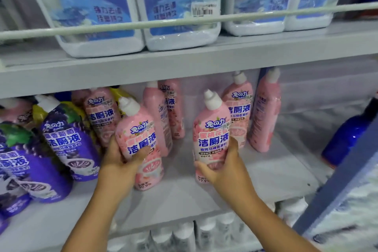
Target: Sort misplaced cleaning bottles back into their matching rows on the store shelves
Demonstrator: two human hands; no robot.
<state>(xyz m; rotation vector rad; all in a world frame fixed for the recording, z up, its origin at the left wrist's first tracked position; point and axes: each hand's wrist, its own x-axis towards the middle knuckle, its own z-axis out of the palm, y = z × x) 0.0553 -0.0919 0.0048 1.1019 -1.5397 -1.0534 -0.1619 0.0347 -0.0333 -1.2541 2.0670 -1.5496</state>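
Pink plastic, twice over: each hand holds one pink bottle on the middle shelf (pixel 276 172). The left pink bottle (pixel 141 141) leans, its white cap tipped up and to the left, its base low and nearer the person; the left hand (pixel 120 159) wraps it from the left side at the waist, thumb lying across the label. The right pink bottle (pixel 212 137) stands close to upright, long axis running straight up the shelf, base seemingly on or just above the shelf floor; the right hand (pixel 223 163) curls round its lower half from the right, thumb across the front.

Both grips are curled tight on their bottles, neither spread. The two bottles are apart, with bare shelf between them. Behind that gap stand more pink bottles (pixel 239 112), so the matching row lies straight back from both grips, a short push away along the shelf depth. The right bottle looks nearer to that row.

To the left sit purple bottles (pixel 67 141), just beside the left hand. A dark blue bottle (pixel 347 135) stands at the far right. Above, large white jugs (pixel 173 6) fill the upper shelf.
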